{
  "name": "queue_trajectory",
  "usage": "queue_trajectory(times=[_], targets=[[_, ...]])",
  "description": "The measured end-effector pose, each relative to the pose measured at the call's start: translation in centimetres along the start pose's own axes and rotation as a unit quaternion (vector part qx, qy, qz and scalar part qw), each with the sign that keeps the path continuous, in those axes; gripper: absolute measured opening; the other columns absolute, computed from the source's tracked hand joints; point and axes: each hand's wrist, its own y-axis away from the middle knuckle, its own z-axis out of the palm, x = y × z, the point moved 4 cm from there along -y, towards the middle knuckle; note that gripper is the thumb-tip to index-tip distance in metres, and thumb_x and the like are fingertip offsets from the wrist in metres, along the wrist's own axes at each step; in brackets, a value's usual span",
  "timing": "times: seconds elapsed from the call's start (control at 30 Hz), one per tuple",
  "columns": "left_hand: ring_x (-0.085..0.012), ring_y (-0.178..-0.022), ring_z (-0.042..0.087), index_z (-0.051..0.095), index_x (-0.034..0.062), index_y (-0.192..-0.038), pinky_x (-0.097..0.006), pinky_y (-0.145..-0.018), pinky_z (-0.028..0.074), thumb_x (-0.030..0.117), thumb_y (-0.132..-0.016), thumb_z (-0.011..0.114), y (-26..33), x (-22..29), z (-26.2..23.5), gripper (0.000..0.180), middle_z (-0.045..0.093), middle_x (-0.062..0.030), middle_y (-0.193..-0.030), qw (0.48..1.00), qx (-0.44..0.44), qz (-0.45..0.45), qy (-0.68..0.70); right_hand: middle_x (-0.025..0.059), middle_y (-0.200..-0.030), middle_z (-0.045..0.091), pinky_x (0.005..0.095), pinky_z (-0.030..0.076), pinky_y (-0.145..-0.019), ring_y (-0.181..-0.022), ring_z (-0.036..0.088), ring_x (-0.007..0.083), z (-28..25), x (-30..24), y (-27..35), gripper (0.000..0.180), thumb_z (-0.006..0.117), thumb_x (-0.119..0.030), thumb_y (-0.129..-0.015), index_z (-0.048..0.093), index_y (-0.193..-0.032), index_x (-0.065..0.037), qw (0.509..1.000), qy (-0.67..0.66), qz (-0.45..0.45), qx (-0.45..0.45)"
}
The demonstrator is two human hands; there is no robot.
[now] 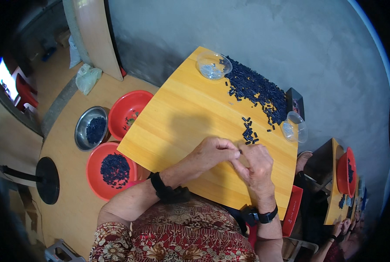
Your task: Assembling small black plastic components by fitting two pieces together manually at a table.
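Over the near part of the yellow wooden table, my left hand and my right hand meet fingertip to fingertip. Both are closed in a pinch. A tiny dark bit shows between the fingertips, too small and covered to name. Just beyond my right hand lies a small cluster of short black cylinders. Farther back spreads a large heap of the same black cylinders. A clear plastic bowl with small pale pieces stands at the heap's left, and another clear bowl at its right.
A black box sits at the table's far right edge. On the floor at left are a red basin with black pieces, a second red basin and a metal bowl. At right, another person's hands work at a second table.
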Motion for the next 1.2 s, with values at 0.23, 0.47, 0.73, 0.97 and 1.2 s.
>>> queue_trajectory(times=[0.23, 0.47, 0.73, 0.97, 1.2], targets=[[-0.0126, -0.087, 0.065, 0.068, 0.0011, -0.098, -0.026, -0.085, 0.05, 0.019, -0.09, 0.066, 1.9, 7.1, -6.9, 0.02, 0.069, -0.0061, -0.093, 0.985, 0.147, 0.085, -0.018, 0.0152, -0.08, 0.064, 0.0388, 0.049, -0.066, -0.072, 0.06, 0.0312, -1.7, 1.4, 0.3, 0.026, 0.074, -0.002, -0.074, 0.066, -0.099, 0.003, 0.996, -0.015, 0.087, 0.016], [-0.0152, -0.086, 0.069, 0.066, 0.006, -0.101, -0.029, -0.082, 0.055, 0.019, -0.091, 0.067, 12.6, 7.4, -20.3, 0.017, 0.072, -0.0071, -0.088, 0.906, 0.361, 0.128, 0.179, 0.0154, -0.084, 0.065, 0.0362, 0.049, -0.07, -0.078, 0.063, 0.0293, -3.0, 3.6, 0.7, 0.016, 0.069, 0.001, -0.08, 0.066, -0.096, 0.002, 0.991, 0.015, 0.121, 0.052], [-0.0145, -0.084, 0.067, 0.067, 0.0095, -0.097, -0.028, -0.079, 0.051, 0.023, -0.087, 0.069, 23.2, -3.6, -31.8, 0.017, 0.071, -0.0045, -0.091, 0.819, 0.531, 0.031, 0.214, 0.0158, -0.091, 0.066, 0.0338, 0.049, -0.075, -0.083, 0.064, 0.027, -3.6, 4.7, 1.3, 0.012, 0.062, -0.001, -0.088, 0.066, -0.099, 0.003, 0.984, 0.039, 0.173, 0.009], [-0.0108, -0.071, 0.064, 0.067, 0.0084, -0.097, -0.024, -0.066, 0.049, 0.025, -0.085, 0.068, 30.3, -12.0, -33.1, 0.02, 0.069, -0.0027, -0.081, 0.801, 0.592, -0.067, 0.057, 0.0144, -0.091, 0.068, 0.032, 0.05, -0.079, -0.086, 0.066, 0.0258, -3.6, 4.9, 1.0, 0.01, 0.065, -0.004, -0.087, 0.067, -0.095, 0.002, 0.984, 0.05, 0.171, 0.001], [-0.0124, -0.047, 0.055, 0.064, 0.0016, -0.09, -0.024, -0.039, 0.033, 0.016, -0.085, 0.06, 31.2, -16.3, -35.7, 0.016, 0.066, -0.0089, -0.069, 0.755, 0.649, -0.092, -0.004, 0.0173, -0.087, 0.067, 0.0369, 0.049, -0.073, -0.081, 0.064, 0.032, -5.2, 7.2, 2.2, 0.012, 0.066, -0.002, -0.083, 0.066, -0.093, 0.004, 0.978, 0.042, 0.201, 0.042]])
